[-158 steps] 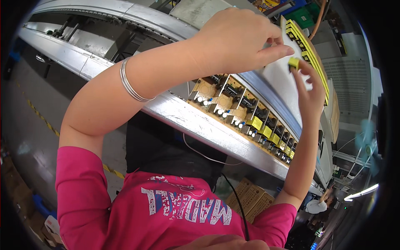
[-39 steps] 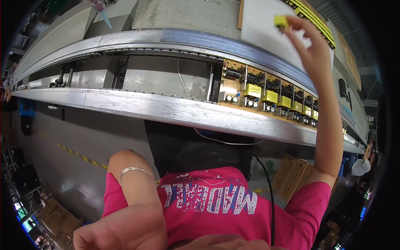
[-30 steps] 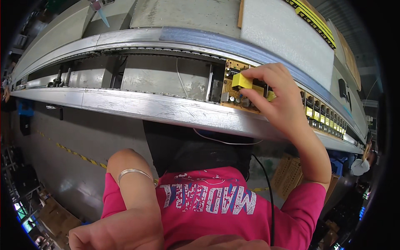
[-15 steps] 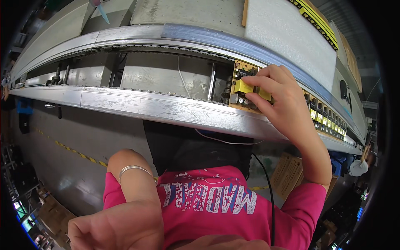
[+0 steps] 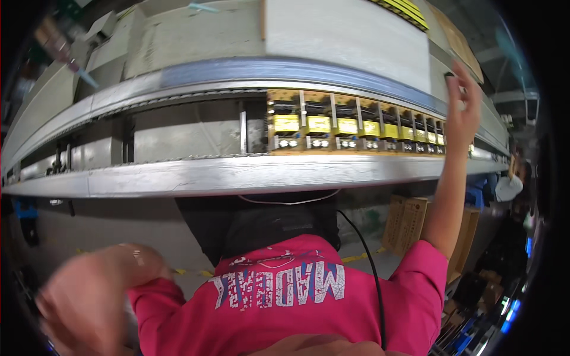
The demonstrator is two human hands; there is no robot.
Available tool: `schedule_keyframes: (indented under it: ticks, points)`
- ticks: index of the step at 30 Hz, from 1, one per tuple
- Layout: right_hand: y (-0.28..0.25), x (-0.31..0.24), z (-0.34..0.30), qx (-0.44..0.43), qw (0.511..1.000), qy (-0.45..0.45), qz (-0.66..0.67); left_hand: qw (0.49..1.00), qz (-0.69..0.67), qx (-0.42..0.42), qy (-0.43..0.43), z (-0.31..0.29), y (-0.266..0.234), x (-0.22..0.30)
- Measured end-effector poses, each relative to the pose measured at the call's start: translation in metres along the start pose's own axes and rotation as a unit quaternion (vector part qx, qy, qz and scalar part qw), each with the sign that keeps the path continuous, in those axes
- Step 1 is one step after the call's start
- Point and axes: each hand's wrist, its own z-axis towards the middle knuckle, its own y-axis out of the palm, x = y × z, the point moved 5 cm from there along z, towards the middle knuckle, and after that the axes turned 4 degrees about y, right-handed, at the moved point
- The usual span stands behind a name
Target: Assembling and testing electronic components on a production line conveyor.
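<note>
My right hand (image 5: 464,107) reaches over the far rail at the right, fingers stretched out and apart. Just beside its fingertips is a small black object (image 5: 449,75), too small to make out; no grip on it shows. Below and left of this hand, a row of circuit boards (image 5: 287,124) with yellow transformers and black parts sits between the conveyor's rails. My left hand (image 5: 83,296) is low at the left, away from the conveyor, and its fingers are smeared by motion.
The near metal rail (image 5: 225,174) and the far rail (image 5: 237,74) run across in front of me. A white foam sheet (image 5: 347,41) lies beyond, with a yellow-and-black striped strip (image 5: 404,13). A screwdriver-like tool (image 5: 80,68) hangs at upper left. Cardboard boxes (image 5: 404,222) stand below at right.
My right hand has left the board it was touching and moved right and farther away. My left hand has swung left. The view has shifted, so more of the board row shows.
</note>
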Motion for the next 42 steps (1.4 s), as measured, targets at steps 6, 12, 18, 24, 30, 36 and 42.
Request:
schedule_keyframes:
  ticks: [6,12,18,24,30,36,42]
  points:
    - [-0.206,0.429,-0.034,0.043,0.897,0.296,-0.324,0.942,0.069,-0.21,-0.25,-0.084,-0.051,-0.187]
    - [-0.134,0.442,-0.067,-0.431,0.802,0.236,-0.34,0.882,0.1,-0.204,-0.413,-0.088,0.026,-0.218]
    - [-0.136,0.406,-0.059,-0.356,0.868,0.213,-0.273,0.767,-0.097,-0.187,-0.605,-0.094,0.093,-0.184]
    - [-0.117,0.41,-0.076,-0.261,0.922,0.235,-0.167,0.76,0.026,-0.279,-0.586,-0.082,0.143,-0.169]
    - [-0.107,0.322,-0.066,-0.182,0.941,0.279,-0.058,0.741,0.055,-0.31,-0.593,-0.064,0.218,-0.11]
    - [-0.122,0.427,-0.072,-0.222,0.93,0.292,-0.014,0.706,0.01,-0.281,-0.65,-0.089,0.296,-0.048]
    - [-0.14,0.407,-0.065,-0.291,0.92,0.263,-0.01,0.703,-0.078,-0.265,-0.655,-0.108,0.384,0.042]
